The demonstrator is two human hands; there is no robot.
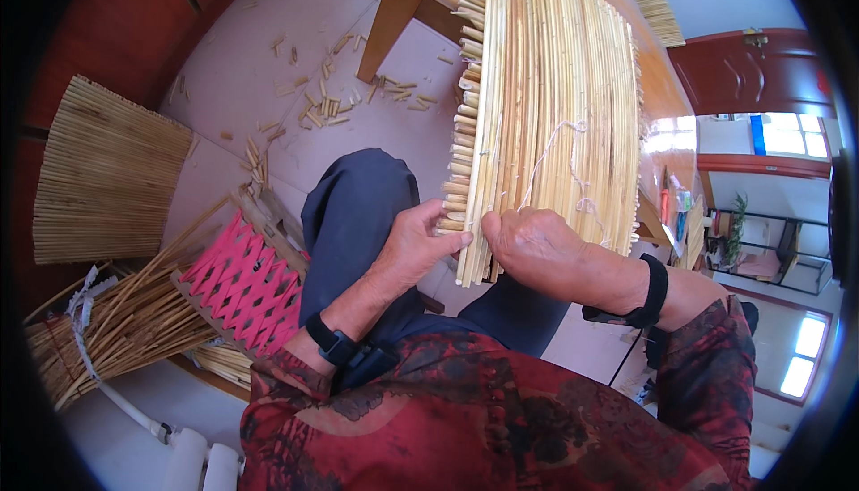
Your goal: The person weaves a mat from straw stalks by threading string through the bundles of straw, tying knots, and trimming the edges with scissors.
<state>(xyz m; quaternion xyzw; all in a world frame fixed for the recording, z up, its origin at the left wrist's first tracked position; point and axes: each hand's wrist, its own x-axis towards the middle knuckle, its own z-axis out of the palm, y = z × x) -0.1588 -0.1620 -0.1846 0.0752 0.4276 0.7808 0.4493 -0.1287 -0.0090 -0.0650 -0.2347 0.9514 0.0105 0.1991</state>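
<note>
A wide reed mat [546,106] is already bound; its near edge is pinched by the left hand [420,241] and right hand [528,245]; loose reeds [134,312] remain unused.

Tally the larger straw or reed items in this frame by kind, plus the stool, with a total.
Stitched reed mat in both hands: 1
Finished reed mat on the floor: 1
Loose reed bundles: 2, one by the stool, one far on the table
Pink-webbed stool: 1
Total: 5

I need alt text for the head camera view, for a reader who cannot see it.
Seen from above, a seated person's left hand and right hand grip the near edge of a reed mat tied with white string. Cut reed pieces litter the floor; a reed bundle lies at left.
</note>
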